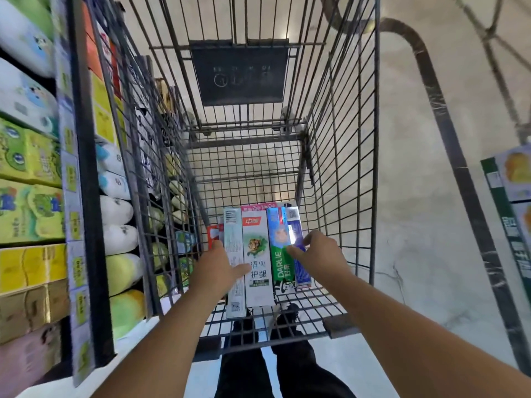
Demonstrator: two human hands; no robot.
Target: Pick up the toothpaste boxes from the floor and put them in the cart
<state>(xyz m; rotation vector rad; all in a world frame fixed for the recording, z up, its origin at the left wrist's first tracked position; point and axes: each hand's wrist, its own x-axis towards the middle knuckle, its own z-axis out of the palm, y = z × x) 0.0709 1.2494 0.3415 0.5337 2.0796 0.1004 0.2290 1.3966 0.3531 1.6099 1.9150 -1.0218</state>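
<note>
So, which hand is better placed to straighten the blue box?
Probably the right hand: its fingers already touch the blue box. The left hand rests on the white boxes.

Toothpaste boxes (258, 254) in cart (339, 156) (side by side)

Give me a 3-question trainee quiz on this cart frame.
1. True or false: the toothpaste boxes lie inside the cart.
2. Which hand touches the green DARLIE box? A left hand B right hand C neither
3. What animal is pictured on the white box between the hands?

Key: 1 true. 2 B; its fingers also reach the blue box. 3 a tiger.
</note>
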